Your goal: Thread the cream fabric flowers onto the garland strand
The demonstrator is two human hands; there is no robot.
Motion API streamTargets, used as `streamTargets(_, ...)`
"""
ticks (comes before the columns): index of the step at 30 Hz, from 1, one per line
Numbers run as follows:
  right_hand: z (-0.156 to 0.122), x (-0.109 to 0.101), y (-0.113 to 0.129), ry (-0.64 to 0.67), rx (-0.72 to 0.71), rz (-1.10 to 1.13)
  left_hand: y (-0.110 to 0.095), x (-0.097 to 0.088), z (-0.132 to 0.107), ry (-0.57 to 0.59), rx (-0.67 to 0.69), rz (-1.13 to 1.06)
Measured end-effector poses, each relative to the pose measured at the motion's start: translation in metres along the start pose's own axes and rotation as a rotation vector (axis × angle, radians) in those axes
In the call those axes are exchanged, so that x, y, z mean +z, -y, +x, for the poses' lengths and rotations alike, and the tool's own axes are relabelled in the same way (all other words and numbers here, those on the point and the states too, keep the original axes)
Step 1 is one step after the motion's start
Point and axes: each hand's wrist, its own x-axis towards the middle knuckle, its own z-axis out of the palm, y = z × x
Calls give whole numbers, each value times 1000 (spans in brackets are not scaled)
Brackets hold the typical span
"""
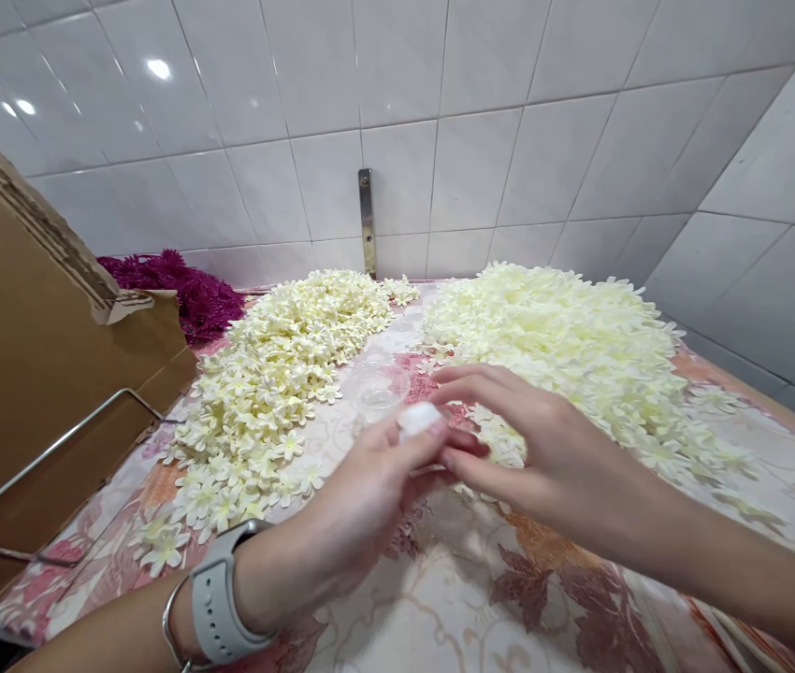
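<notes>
My left hand (376, 486), closed, pinches a small rounded white object (417, 421), maybe a ball, between thumb and fingers. Over its far side curves my right hand (516, 435), fingers apart, the tips close to the white object and my left fingertips. Whether the right fingers touch it I cannot tell. Just beyond stands a clear plastic cup (378, 388). A heap of small cream artificial flowers (285, 365) lies to the left of my hands. Larger pale yellow-white blossoms (558, 327) are piled behind and to the right of my right hand.
A cardboard box (53, 402) with a bent metal wire (53, 463) in front of it stands at left. Purple flowers (194, 290) lie behind it. A floral tablecloth (432, 598) covers the table; a tiled wall (397, 84) with a metal bracket (368, 220) closes the back.
</notes>
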Motion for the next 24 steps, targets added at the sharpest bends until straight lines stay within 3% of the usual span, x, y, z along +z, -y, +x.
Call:
streamTargets(3, -2, -14, -7, -91, 83, 49, -19, -17, 11, -213, 244, 218)
streamTargets(5, -7, -20, -18, -153, 182, 65, -32, -29, 24, -287, 276, 284)
streamTargets(8, -12, -22, -35, -144, 304, 127, -44, -41, 44, -204, 224, 279)
streamTargets(11, -15, -21, -45, -124, 370, 171, -46, -44, 59, -195, 239, 253)
streamTargets(17, -17, -21, -46, -95, 424, 194, -43, -35, 71, -261, 321, 305)
streamTargets(24, -21, -21, -48, -75, 415, 215, -36, -26, 79, -229, 237, 329)
